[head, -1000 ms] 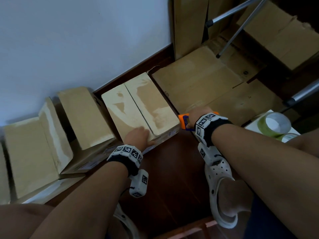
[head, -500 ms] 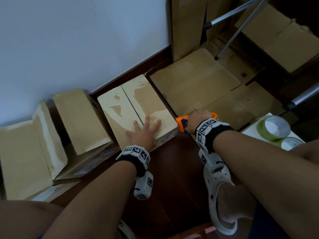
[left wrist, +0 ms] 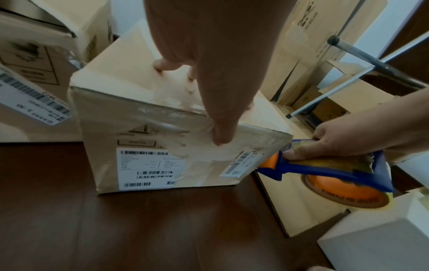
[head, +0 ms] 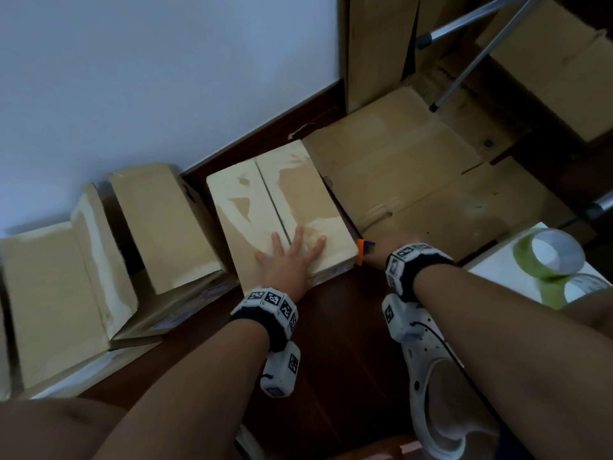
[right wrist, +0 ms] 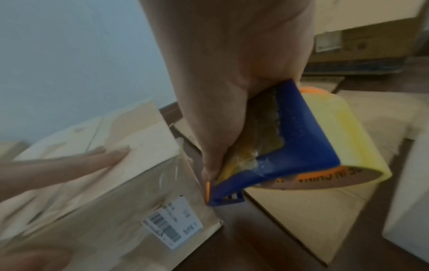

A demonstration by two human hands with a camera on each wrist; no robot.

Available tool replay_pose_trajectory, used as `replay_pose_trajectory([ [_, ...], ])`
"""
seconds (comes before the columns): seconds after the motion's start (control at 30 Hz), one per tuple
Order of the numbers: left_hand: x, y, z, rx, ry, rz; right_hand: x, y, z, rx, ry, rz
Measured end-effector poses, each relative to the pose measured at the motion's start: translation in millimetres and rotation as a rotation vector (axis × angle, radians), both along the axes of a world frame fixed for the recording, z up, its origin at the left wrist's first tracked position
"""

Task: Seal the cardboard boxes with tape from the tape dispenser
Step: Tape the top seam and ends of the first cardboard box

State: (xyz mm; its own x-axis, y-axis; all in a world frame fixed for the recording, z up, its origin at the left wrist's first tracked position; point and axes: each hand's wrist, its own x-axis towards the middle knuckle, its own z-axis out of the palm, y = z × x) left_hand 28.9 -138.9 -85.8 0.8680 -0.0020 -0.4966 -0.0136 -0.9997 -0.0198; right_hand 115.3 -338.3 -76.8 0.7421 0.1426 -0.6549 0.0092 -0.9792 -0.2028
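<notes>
On the cardboard box (head: 282,207), my left hand (head: 288,263) presses flat, steadying it (seam untaped), while my right hand (left wrist: 343,139) grips the tape dispenser (left wrist: 329,170) beside its corner.

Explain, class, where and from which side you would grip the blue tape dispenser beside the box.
Grip the tape dispenser on its blue frame above the roll, coming from above and behind, as the right hand does. The orange blade end points at the cardboard box, so the rear stays clear of the tape path and edge.
</notes>
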Motion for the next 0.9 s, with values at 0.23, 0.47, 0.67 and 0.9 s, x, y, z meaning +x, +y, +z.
replay_pose_trajectory([
  [0.23, -2, 4, 4, -0.018, 0.008, -0.045, 29, 3, 25, -0.107, -0.163, -0.06],
  [0.47, -4, 16, 25, -0.254, 0.045, -0.023, 22, 44, 50, 0.09, -0.491, 0.14],
  [0.67, -30, 83, 32, -0.492, -0.21, 0.401, 2, 90, 46, 0.146, -0.463, 0.487],
  [0.9, -62, 107, 37, -0.528, -0.27, 0.482, -6, 115, 39, 0.245, -0.347, 0.506],
])
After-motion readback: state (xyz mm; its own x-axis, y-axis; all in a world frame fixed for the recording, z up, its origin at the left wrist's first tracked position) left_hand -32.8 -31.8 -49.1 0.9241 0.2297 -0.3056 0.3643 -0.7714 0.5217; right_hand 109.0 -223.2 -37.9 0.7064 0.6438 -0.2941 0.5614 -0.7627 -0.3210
